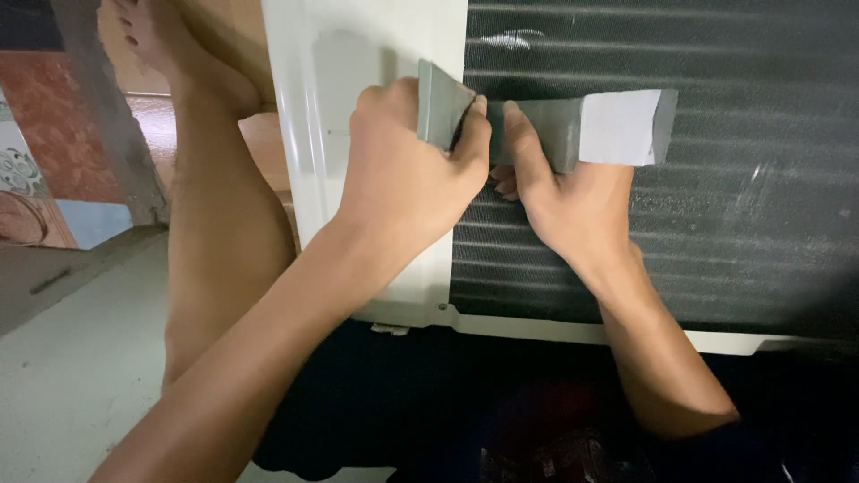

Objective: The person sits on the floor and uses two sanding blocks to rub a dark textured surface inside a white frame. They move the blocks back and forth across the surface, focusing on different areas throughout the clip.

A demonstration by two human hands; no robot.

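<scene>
Left hand (403, 170) has its fingers clamped on one end of a grey tape strip (546, 130); right hand (559, 192) pinches it mid-length against the dark finned coil (698, 224), beside the unit's white casing (358, 54). Tape looks light, floppy and sticky, so best held by its edges. No containers.

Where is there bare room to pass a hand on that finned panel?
Free: the dark finned panel below and right of the grey tape strip. Crowded: the white casing edge, where the left hand and right hand grip the tape.
</scene>
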